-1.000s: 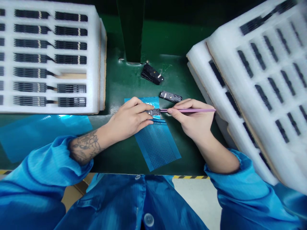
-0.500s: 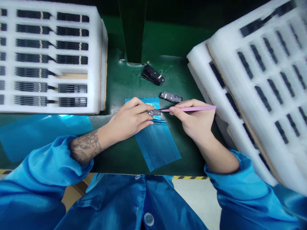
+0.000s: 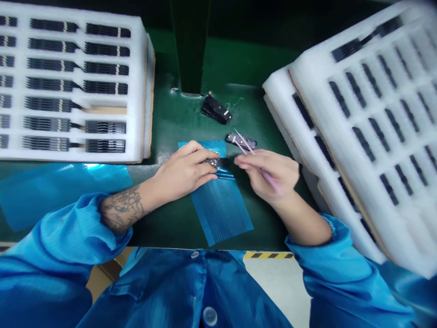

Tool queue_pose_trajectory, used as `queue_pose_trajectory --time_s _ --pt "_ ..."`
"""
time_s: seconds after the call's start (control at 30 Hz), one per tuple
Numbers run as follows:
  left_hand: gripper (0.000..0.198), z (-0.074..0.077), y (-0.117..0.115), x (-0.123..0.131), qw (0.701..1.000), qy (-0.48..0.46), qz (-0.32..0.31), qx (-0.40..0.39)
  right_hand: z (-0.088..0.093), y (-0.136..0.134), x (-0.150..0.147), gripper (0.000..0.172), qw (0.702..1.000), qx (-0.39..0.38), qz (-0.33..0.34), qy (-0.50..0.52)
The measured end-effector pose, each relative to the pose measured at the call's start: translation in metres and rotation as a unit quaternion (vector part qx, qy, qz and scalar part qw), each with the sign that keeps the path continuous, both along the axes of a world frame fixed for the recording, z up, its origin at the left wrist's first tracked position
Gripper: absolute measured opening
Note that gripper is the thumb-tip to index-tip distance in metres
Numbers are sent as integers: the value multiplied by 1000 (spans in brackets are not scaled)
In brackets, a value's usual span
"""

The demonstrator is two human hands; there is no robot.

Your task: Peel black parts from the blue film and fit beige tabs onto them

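Observation:
My left hand [image 3: 186, 172] presses a small black electronic part [image 3: 219, 162] down on a blue film sheet [image 3: 225, 209]; the fingers hide its left end. The sheet carries rows of tiny dark marks. In my right hand [image 3: 273, 175] is a pair of pink tweezers [image 3: 244, 142], tips apart and pointing up and away, clear of the held part. The hand is slightly smeared by motion. Just beyond the tweezers lies a single black part [image 3: 251, 141] with a light patch, and farther back a small stack of black parts [image 3: 216, 109].
White foam trays [image 3: 134, 105] filled with black parts stand at the left. More tilted foam trays [image 3: 344, 136] are stacked at the right. A second blue film [image 3: 64, 191] lies at the left on the green table [image 3: 164, 218]. A dark post [image 3: 191, 50] rises at the back.
My right hand has turned and drawn the tweezers off the held part; their tips now point up and away. The right end of the held part looks plain dark. My left hand stays put.

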State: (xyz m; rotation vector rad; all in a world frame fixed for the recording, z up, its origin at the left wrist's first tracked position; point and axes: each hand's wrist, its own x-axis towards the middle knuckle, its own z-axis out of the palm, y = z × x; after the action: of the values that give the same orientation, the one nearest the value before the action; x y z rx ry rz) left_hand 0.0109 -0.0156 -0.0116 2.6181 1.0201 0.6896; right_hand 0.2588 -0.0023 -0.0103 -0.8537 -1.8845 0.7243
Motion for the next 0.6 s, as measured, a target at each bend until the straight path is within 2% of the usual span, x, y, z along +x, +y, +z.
queue_pose_trajectory --time_s 0.1,0.33,0.43,0.6 --pt "22 -2 0 -1 1000 4 -7 -8 1 5 -7 19 993 23 46 -106" --pt "22 -4 0 -1 1000 -1 -4 -2 12 8 7 6 985 88 37 -146" --pt "21 -3 0 -1 1000 -3 -1 2 19 10 18 5 980 106 5 -168" --pt "21 0 0 0 1000 -1 -3 19 16 22 28 8 962 136 -113 -208"
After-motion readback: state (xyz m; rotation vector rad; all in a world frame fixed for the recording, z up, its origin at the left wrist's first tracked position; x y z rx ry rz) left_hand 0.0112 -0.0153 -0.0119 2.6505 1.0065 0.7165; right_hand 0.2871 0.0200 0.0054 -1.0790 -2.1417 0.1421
